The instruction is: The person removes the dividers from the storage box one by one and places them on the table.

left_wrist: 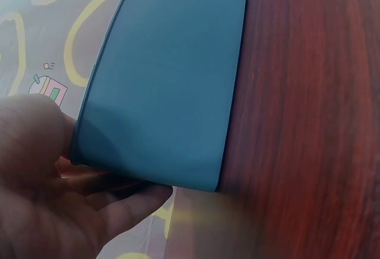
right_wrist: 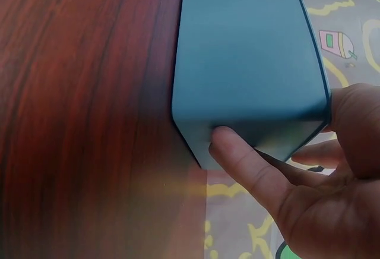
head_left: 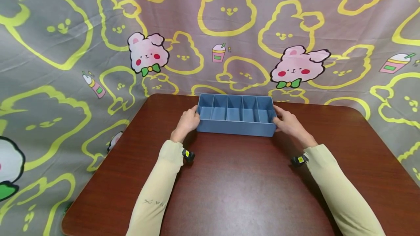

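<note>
Tray (head_left: 236, 127), one: blue, long, rectangular, open-topped, with four dividers (head_left: 242, 109) making five compartments in a row; long side towards the person, set upright on the worktop close to its far edge. Worktop (head_left: 236, 185), one: dark reddish brown, wood-grained, far corners rounded; beneath the tray, broad in front of it and running out past both its ends, with a pale sheen in front of the tray. Left hand (head_left: 189, 120): bare, at the tray's left end; fingers (left_wrist: 139, 208) against the outside of the end wall, thumb at the upper rim, pinching the wall between them. Right hand (head_left: 288, 121): bare, at the tray's right end; thumb at the rim, pinching that end wall, one finger stretched along its outer face. Left sleeve (head_left: 157, 185): cream, with a small dark marking; in front of the tray, to its left. Right sleeve (head_left: 341, 188): cream; in front of the tray, to its right. Left wrist device (head_left: 188, 154) and right wrist device (head_left: 300, 160): black, yellow-green labels; both nearer the person than the tray. Backdrop (head_left: 183, 14): pinkish-grey fabric, behind the tray and off to both sides; printed with yellow bear outlines, rabbit heads with green bows, and drink cups with straws.
</note>
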Available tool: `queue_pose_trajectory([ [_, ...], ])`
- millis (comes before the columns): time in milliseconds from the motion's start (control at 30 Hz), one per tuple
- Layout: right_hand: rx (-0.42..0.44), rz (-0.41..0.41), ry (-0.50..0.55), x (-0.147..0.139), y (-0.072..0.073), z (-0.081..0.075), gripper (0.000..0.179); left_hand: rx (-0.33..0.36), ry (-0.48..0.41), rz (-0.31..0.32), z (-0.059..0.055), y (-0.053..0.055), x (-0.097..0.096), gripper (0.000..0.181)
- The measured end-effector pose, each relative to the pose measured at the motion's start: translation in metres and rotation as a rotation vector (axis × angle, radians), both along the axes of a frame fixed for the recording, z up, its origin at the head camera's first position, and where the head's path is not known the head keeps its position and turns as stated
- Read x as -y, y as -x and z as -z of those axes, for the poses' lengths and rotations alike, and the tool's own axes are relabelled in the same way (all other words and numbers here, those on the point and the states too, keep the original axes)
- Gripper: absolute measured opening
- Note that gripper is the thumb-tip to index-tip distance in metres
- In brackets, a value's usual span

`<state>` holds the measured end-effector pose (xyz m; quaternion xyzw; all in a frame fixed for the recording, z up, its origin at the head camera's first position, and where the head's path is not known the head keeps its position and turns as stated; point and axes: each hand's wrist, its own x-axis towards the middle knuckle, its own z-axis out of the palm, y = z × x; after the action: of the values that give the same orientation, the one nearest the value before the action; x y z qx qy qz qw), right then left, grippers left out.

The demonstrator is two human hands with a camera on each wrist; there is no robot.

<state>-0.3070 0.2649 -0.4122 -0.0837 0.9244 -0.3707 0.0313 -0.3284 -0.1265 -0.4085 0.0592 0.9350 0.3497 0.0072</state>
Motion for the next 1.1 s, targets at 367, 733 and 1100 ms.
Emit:
queue_pose_trajectory([
  [367, 0.016, 0.013, -0.003, -0.009, 0.0, 0.001, 0.064, -0.02, 0.009, 0.026, 0.004, 0.001, -0.005, 0.053],
  [733, 0.018, 0.021, -0.031, -0.019, -0.007, -0.002, 0.062, -0.019, 0.045, 0.072, 0.001, -0.003, -0.014, 0.053],
  [1100, 0.02, 0.009, -0.049, -0.036, -0.011, -0.003, 0.061, -0.024, 0.05, 0.1, 0.0, -0.006, -0.027, 0.053],
])
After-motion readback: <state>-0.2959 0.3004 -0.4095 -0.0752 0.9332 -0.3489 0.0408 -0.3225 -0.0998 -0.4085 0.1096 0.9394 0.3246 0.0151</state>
